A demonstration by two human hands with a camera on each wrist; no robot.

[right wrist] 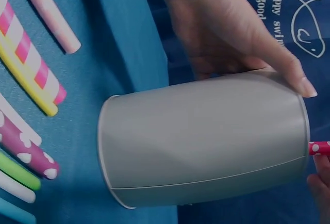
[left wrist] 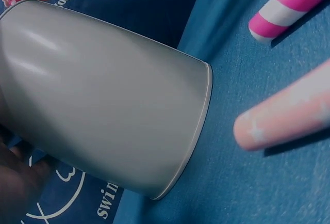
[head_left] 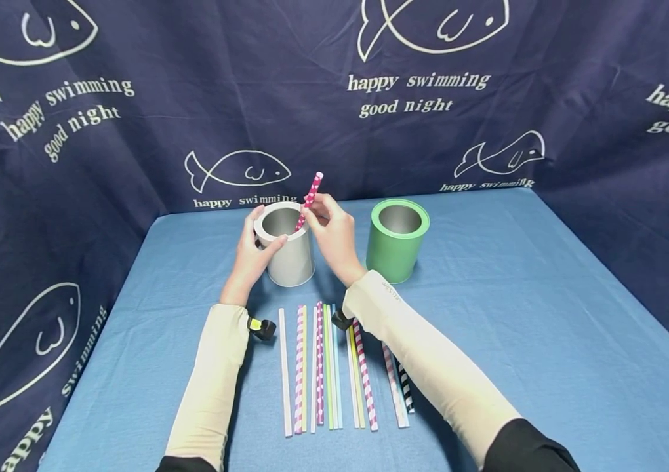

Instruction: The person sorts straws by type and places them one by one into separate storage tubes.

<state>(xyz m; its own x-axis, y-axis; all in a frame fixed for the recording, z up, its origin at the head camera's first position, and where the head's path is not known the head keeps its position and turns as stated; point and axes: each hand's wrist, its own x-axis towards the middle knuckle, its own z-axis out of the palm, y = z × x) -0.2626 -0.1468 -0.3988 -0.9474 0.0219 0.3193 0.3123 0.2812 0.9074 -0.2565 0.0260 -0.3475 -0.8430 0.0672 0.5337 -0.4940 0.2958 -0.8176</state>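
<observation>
A grey cylindrical cup (head_left: pixel 289 252) stands upright on the blue table (head_left: pixel 517 308). My left hand (head_left: pixel 254 249) grips its left side, thumb on the rim; the cup's wall (left wrist: pixel 103 105) fills the left wrist view. My right hand (head_left: pixel 331 229) pinches a pink straw with white dots (head_left: pixel 309 196), tilted, with its lower end inside the cup's mouth. In the right wrist view the grey cup (right wrist: pixel 206 136) lies across the frame with the left hand (right wrist: pixel 232 38) behind it and the straw's end (right wrist: pixel 319 148) at the rim.
A green cup (head_left: pixel 396 239) stands upright to the right of the grey one. Several straws (head_left: pixel 334 367) in white, pink, green, yellow and striped patterns lie side by side near the table's front. Dark blue fish-print cloth (head_left: pixel 134 118) walls the table.
</observation>
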